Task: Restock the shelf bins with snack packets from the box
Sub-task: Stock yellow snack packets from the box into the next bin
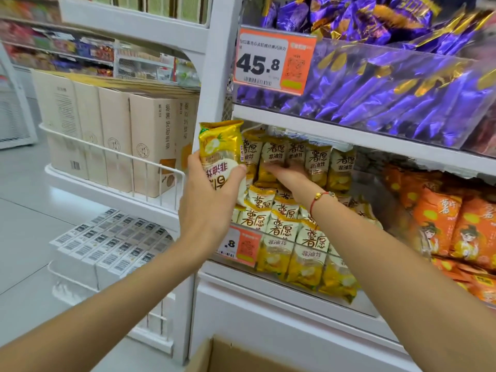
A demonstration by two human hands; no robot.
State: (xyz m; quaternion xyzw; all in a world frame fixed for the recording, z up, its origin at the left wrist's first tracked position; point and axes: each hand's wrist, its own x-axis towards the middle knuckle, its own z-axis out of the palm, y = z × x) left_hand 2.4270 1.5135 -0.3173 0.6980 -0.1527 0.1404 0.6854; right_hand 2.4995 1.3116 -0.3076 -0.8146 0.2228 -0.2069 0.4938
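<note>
The person's left hand (208, 194) grips a yellow snack packet (221, 154) upside down, fingers and thumb curled round its lower half, and holds it up just in front of the left edge of the middle shelf bin (349, 307). The right hand (285, 175) reaches into that bin with its fingers stretched fairly flat, pressing against the upright row of yellow packets (300, 157) at the back (it holds nothing that can be seen). A red cord bracelet (320, 198) with a small gold bead sits on the right wrist.

The bin is already well filled: more yellow packets (292, 237) lie stacked in front of the upright row, leaning against its clear front wall, where an orange price tag (243, 245) is clipped at the left. Just right of them, orange snack packets (451, 224) fill the neighbouring bin. On the shelf above, purple packets (389, 92) are heaped behind a clear front, with a larger price tag (271, 61) reading 45.8 at its left corner.

At the bottom edge of the view, a brown corner of the cardboard box (214, 355) shows, open at the top; its contents are out of sight. To the left, beige cartons (118, 135) stand in a row behind a white wire rail, and below them white boxes (112, 245) with barcodes lie flat.
</note>
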